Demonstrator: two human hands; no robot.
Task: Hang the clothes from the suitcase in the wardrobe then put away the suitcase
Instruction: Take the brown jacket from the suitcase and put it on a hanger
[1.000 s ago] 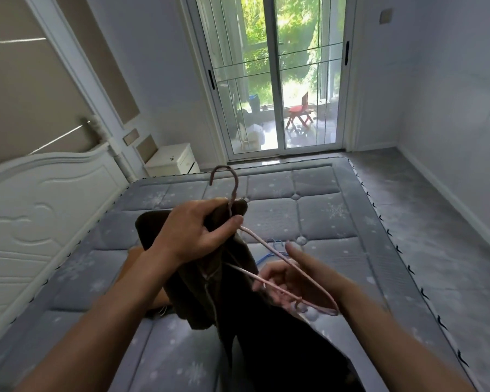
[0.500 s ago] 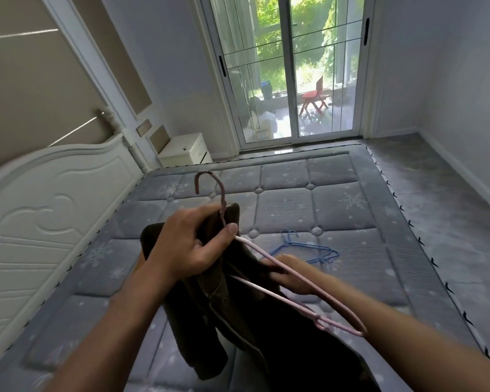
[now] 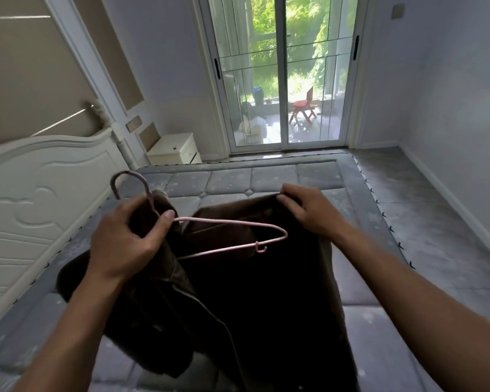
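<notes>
While the headboard [image 3: 40, 199] fills the far left, the left hand [image 3: 125, 241] curls round the hanger [image 3: 229, 221] neck plus a bunch of the garment [image 3: 252, 301], thumb pressed on the wire. Pink hanger lies across the dark brown cloth, hook up-left, its long end bare on top of the fabric. Garment is held up over the mattress [image 3: 309, 176], draping down between both arms. Right hand [image 3: 309, 213] pinches its top edge, fingers curled over the fold. Step looks like fitting garment onto hanger, not yet seated; next move likely needs the bare hanger end fed under the pinched edge, then a carry to the wardrobe. Suitcase and wardrobe not in view; garment type unclear, its lower part cut off by the frame
</notes>
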